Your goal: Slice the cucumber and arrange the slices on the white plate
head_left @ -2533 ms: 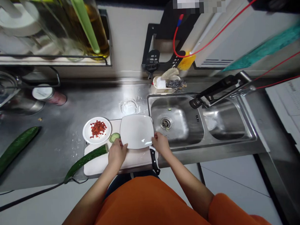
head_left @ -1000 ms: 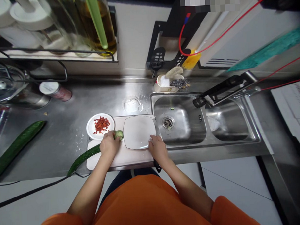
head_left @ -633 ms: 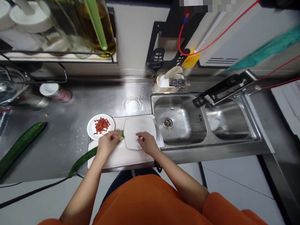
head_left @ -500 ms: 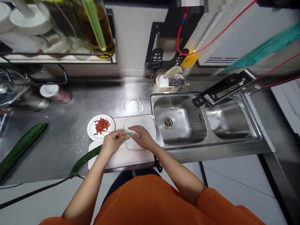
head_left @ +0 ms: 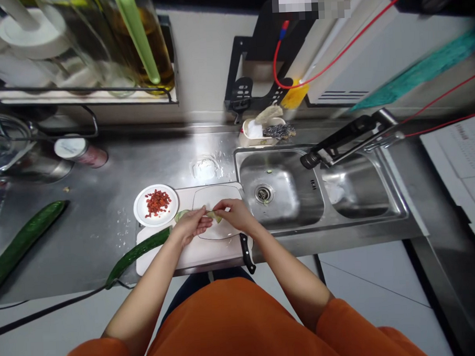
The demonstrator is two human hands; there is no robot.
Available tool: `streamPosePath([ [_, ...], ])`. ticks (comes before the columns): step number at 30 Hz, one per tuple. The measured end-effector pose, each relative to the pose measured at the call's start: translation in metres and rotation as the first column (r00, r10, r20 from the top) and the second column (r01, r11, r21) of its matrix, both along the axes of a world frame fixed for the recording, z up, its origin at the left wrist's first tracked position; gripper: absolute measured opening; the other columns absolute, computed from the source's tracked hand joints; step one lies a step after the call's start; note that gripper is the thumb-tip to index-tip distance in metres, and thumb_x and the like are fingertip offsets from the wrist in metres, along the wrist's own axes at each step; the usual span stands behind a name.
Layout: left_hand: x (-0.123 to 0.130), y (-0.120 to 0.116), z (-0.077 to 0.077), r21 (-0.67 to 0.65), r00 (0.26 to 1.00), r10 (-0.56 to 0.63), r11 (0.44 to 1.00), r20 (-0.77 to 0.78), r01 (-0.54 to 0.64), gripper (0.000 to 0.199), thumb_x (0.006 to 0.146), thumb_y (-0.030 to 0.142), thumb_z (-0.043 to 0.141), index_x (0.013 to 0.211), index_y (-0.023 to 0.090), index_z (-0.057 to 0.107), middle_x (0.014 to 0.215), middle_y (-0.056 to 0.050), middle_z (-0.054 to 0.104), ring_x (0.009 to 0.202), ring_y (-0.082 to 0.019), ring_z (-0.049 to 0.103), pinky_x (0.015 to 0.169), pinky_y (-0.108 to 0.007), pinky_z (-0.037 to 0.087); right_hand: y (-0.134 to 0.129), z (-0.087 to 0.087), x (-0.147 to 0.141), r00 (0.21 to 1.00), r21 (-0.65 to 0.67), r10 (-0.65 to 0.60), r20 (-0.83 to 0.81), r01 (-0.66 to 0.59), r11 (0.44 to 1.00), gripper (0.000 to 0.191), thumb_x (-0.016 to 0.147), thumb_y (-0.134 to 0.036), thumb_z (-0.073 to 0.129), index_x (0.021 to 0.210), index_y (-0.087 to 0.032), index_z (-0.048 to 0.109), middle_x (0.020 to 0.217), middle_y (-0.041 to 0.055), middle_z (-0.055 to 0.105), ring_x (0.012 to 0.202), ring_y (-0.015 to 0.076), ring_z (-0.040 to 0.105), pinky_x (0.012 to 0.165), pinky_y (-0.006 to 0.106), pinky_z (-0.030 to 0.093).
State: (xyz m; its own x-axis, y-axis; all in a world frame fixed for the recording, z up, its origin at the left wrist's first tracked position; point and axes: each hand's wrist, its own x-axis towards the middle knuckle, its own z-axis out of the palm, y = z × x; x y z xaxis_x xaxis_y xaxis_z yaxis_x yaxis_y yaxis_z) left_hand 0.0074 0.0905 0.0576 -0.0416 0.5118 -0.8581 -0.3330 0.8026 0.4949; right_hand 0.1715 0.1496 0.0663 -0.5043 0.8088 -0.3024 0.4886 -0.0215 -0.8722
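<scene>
A thin pale-green cucumber slice [head_left: 214, 217] is pinched between my two hands above a white squarish plate [head_left: 218, 195]. My left hand [head_left: 190, 226] is closed at thumb and forefinger on the slice's left edge. From the other side, my right hand [head_left: 237, 216] grips it with the fingertips. More cucumber slices [head_left: 181, 215] lie on the white cutting board [head_left: 209, 258], partly hidden behind my left hand. A cut cucumber [head_left: 142, 253] rests across the board's left edge, partly under my left wrist. Near the board's right edge is a black-handled knife [head_left: 247, 253], its blade out of sight.
A round white plate [head_left: 138, 211] with chopped red pieces stands at the board's back left. One whole cucumber [head_left: 30, 245] lies far left on the steel counter [head_left: 101, 215]. The double sink [head_left: 282, 223] is at the right; a bottle rack [head_left: 119, 96] hangs above.
My right hand has gone from spread fingers to pinching the slice. My left hand has turned slightly, and the slice has shifted right. Slices behind the left hand have come into view.
</scene>
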Motion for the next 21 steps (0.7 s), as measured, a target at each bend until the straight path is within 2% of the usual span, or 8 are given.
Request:
streamPosePath([
  [3, 0.003, 0.008, -0.008, 0.008, 0.998, 0.035, 0.999, 0.053, -0.036, 0.034, 0.068, 0.039, 0.074, 0.087, 0.012, 0.066, 0.072, -0.008, 0.068, 0.062, -0.011, 0.063, 0.048, -0.017, 0.043, 0.000, -0.005, 0.004, 0.999, -0.059, -0.010, -0.036, 0.008, 0.998, 0.011, 0.076, -0.023, 0.062, 0.079, -0.018, 0.072, 0.073, -0.0014, 0.070, 0.069, 0.0114, 0.059, 0.068, 0.022, 0.043],
  [6, 0.004, 0.019, -0.018, 0.062, 0.998, 0.065, 0.996, -0.006, -0.064, 0.035, 0.061, 0.027, 0.078, 0.090, 0.012, 0.067, 0.068, -0.005, 0.066, 0.056, -0.008, 0.060, 0.044, -0.016, 0.038, 0.001, -0.015, 0.007, 0.999, -0.080, -0.036, -0.017, 0.035, 0.996, 0.012, 0.075, -0.021, 0.061, 0.078, -0.019, 0.072, 0.074, -0.0011, 0.070, 0.070, 0.0117, 0.060, 0.069, 0.023, 0.045],
  [10, 0.003, 0.033, -0.028, 0.151, 0.989, -0.015, 0.988, -0.150, 0.037, 0.040, 0.058, 0.029, 0.078, 0.092, 0.010, 0.068, 0.064, -0.003, 0.065, 0.050, -0.007, 0.053, 0.043, -0.017, 0.033, 0.001, -0.034, 0.009, 0.991, -0.131, -0.125, 0.050, 0.131, 0.983, 0.011, 0.074, -0.019, 0.061, 0.078, -0.017, 0.071, 0.069, -0.0011, 0.069, 0.066, 0.0117, 0.061, 0.066, 0.022, 0.046],
  [14, 0.001, 0.045, -0.035, 0.218, 0.955, -0.103, 0.961, -0.279, 0.168, 0.037, 0.058, 0.028, 0.074, 0.091, 0.012, 0.069, 0.063, 0.000, 0.065, 0.049, -0.006, 0.050, 0.050, -0.020, 0.038, 0.003, -0.050, 0.006, 0.977, -0.171, -0.189, 0.095, 0.203, 0.964, 0.011, 0.075, -0.017, 0.059, 0.078, -0.016, 0.069, 0.067, -0.0016, 0.067, 0.062, 0.0106, 0.061, 0.062, 0.021, 0.046],
  [17, 0.000, 0.052, -0.038, 0.235, 0.867, -0.176, 0.920, -0.466, 0.313, 0.030, 0.061, 0.024, 0.070, 0.089, 0.016, 0.070, 0.071, 0.000, 0.068, 0.057, -0.009, 0.056, 0.058, -0.022, 0.043, 0.008, -0.055, 0.002, 0.967, -0.136, -0.201, 0.156, 0.223, 0.965, 0.011, 0.074, -0.016, 0.059, 0.077, -0.017, 0.069, 0.068, -0.0014, 0.068, 0.063, 0.0106, 0.061, 0.062, 0.020, 0.045],
  [21, 0.001, 0.059, -0.038, 0.201, 0.684, -0.237, 0.845, -0.690, 0.496, 0.022, 0.067, 0.021, 0.063, 0.087, 0.020, 0.070, 0.076, 0.000, 0.070, 0.070, -0.013, 0.061, 0.069, -0.024, 0.045, 0.014, -0.054, -0.002, 0.942, 0.015, -0.161, 0.293, 0.164, 0.986, 0.014, 0.074, -0.015, 0.058, 0.078, -0.019, 0.070, 0.071, -0.0008, 0.069, 0.069, 0.0123, 0.061, 0.066, 0.021, 0.042],
])
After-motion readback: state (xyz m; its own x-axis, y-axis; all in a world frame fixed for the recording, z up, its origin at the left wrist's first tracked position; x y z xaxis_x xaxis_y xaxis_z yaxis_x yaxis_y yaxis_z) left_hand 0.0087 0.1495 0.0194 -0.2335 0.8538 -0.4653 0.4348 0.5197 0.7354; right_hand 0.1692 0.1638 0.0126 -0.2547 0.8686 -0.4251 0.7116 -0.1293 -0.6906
